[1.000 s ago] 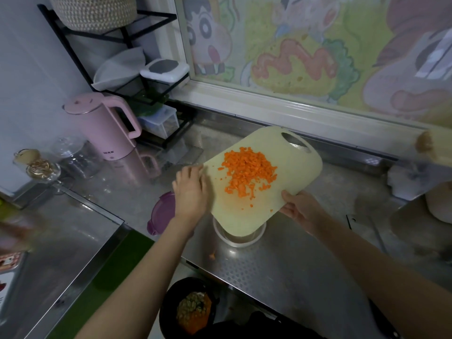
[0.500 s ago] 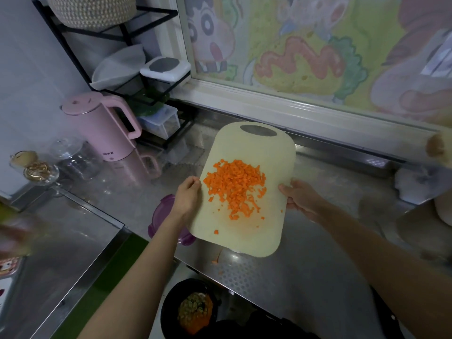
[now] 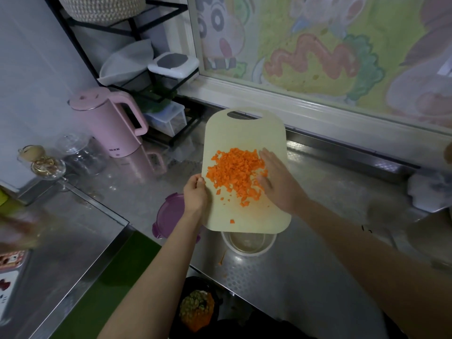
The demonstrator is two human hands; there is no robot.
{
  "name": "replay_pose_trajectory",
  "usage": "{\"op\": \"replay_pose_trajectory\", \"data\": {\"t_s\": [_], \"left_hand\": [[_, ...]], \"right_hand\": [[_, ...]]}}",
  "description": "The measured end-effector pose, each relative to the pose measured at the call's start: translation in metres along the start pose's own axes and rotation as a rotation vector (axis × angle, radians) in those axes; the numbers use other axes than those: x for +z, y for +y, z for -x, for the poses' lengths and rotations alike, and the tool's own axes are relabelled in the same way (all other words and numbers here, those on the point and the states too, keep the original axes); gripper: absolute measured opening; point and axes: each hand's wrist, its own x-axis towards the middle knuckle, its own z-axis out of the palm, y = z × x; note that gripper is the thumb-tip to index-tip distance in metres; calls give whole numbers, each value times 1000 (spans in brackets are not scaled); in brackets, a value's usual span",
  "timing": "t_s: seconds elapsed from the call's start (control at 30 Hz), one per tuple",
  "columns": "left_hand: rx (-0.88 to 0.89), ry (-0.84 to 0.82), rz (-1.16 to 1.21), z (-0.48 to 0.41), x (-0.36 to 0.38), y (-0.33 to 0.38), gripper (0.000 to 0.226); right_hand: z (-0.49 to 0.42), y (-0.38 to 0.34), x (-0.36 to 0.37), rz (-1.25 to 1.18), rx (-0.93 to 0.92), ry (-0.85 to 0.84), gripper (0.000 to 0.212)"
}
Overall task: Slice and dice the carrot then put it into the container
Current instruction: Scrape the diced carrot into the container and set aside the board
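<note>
The carrot bits (image 3: 234,174) lie in an orange heap in the middle of the cutting board (image 3: 244,128). A few loose bits lie closer to the board's near edge. None seem to be in the container (image 3: 249,243) yet. It sits right under the board's near edge, half hidden by it, so that falling bits can land inside.

The left hand (image 3: 195,194) grips the board's left edge with its fingers curled round it. I think it is holding the board up off the counter (image 3: 318,277). The right hand (image 3: 276,182) lies flat on the board, on the right side of the heap. Its fingers are straight and touch the bits, likely ready to push them down to the near edge. The heap is between the two hands.

A purple lid (image 3: 168,214) lies just left of the board. One small orange scrap (image 3: 221,260) lies on the counter below the board's near edge, beside the container, so bits can miss. A pink kettle (image 3: 110,123) stands well off to the board's left.
</note>
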Motion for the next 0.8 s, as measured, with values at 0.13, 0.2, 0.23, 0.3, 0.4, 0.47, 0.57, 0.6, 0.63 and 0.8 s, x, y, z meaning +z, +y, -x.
{"op": "replay_pose_trajectory", "data": {"t_s": [0.13, 0.2, 0.23, 0.3, 0.4, 0.47, 0.57, 0.6, 0.63, 0.8], "left_hand": [[33, -6, -19, -4, 3, 1, 22], [32, -5, -20, -4, 5, 2, 22], [28, -1, -19, -4, 5, 2, 22], [20, 7, -24, -5, 5, -1, 22], [2, 19, -37, -7, 4, -7, 23], [1, 26, -51, -8, 4, -9, 24], [3, 29, -64, -10, 6, -12, 24], [0, 29, -71, -10, 6, -13, 24], [-4, 28, -72, -10, 6, -15, 25], [-30, 47, -36, -10, 5, -18, 25]], "right_hand": [[-19, -9, 6, 95, -5, -72, 61], [-22, -10, 9, 104, 15, -124, 61], [-21, -11, 10, 101, 20, -142, 61], [-15, -10, 14, 86, 13, -152, 61], [1, -4, 21, 94, -18, -188, 59], [13, 0, 27, 100, -18, -221, 61], [26, 3, 35, 100, -12, -264, 83], [28, 4, 35, 90, -19, -264, 87], [29, 4, 34, 71, -28, -243, 85], [21, 21, 11, 14, 44, -21, 62]]}}
